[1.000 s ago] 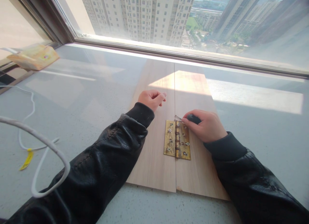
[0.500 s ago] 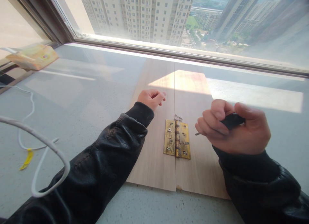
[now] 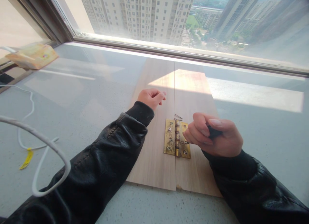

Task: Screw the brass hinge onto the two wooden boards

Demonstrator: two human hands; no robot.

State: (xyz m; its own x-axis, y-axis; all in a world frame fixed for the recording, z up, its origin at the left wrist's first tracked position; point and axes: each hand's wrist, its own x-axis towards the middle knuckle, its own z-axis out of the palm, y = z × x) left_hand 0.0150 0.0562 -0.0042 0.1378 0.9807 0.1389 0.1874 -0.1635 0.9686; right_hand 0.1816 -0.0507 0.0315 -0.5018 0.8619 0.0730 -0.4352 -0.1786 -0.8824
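A brass hinge (image 3: 170,138) lies flat across the seam of two pale wooden boards (image 3: 156,172), with screw heads in both leaves. My right hand (image 3: 214,134) is wrapped round the black handle of a screwdriver (image 3: 214,132), just over the hinge's right leaf. The fingers hide the screwdriver's shaft and part of that leaf. On the left board, beyond the hinge, rests my left hand (image 3: 151,98), its fingers curled and closed; whatever they hold, if anything, is hidden. Some thin screws or pins (image 3: 178,117) lie by the hinge's top end.
The boards lie on a speckled white sill (image 3: 79,121) below a window (image 3: 154,18). A white cable (image 3: 48,143) with a yellow tag (image 3: 26,158) loops at the left, partly in front of my left sleeve. A tissue pack (image 3: 36,56) sits in the far left corner.
My right hand has moved left and slightly down with the screwdriver, from beside the hinge to over its right leaf. My left hand and the hinge have stayed in place.
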